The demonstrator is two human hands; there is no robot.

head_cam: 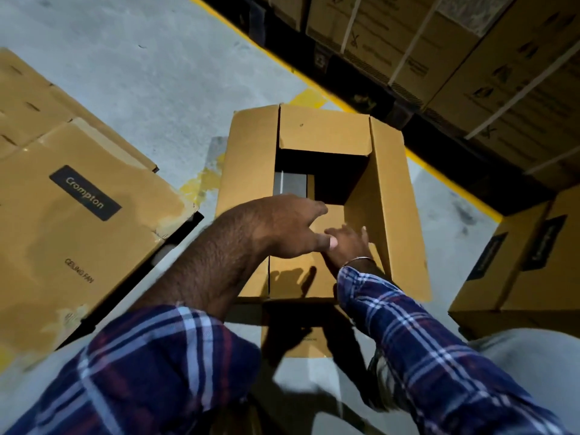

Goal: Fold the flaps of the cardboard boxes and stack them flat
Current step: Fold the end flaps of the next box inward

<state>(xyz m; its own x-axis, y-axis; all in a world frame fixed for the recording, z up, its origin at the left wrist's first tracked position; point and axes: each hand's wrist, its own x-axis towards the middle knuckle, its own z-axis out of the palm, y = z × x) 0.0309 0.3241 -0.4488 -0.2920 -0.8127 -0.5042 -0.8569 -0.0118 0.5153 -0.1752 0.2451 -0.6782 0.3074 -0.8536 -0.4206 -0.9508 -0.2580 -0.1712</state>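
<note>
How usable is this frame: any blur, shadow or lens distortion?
Head view: right hand motion-blurred, left hand sharper; hard hand shadows on the near flap; open box interior dark; wide-angle bending at the stacked cartons.

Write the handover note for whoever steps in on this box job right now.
Left hand: open, fingers spread over the near flap of the open cardboard box; whether it touches is unclear.
Right hand: open, fingers straight, on the same near flap.
Box stands on the concrete floor, centre. Far flap is partly folded in, the right flap stands up, the left flap lies outward.
Flattened Crompton ceiling fan boxes lie stacked on the left.
Done: a stack is started.
Left: fold this box's flaps and add it to the stack.
</note>
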